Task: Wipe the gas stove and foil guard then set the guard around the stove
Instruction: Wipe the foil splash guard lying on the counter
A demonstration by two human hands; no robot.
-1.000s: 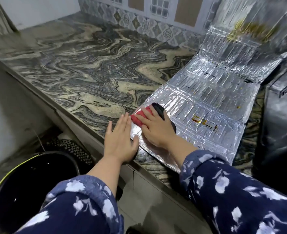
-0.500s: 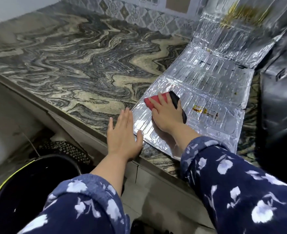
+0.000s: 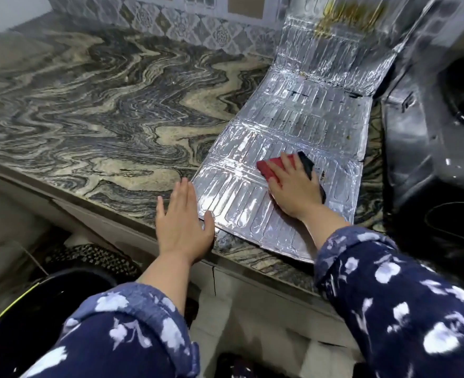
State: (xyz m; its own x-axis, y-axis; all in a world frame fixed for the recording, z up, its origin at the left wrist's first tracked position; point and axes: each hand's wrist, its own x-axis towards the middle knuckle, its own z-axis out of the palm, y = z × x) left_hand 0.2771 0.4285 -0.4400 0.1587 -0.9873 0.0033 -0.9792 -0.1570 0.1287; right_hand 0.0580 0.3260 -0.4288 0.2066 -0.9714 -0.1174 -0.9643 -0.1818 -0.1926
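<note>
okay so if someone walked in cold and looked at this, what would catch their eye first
Probably the shiny foil guard, lying unfolded across the swirled marble counter with its far panels bent up against the tiled wall. On it, the right hand presses a red and black cloth, while the left hand lies flat at the guard's near left corner. The black gas stove sits just right of it.

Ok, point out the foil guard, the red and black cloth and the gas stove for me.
foil guard (image 3: pixel 252 203): head view, bare near panel beside the wiping hand.
red and black cloth (image 3: pixel 269 168): head view, red part showing past the fingers.
gas stove (image 3: pixel 422 148): head view, dark body at the right.
</note>
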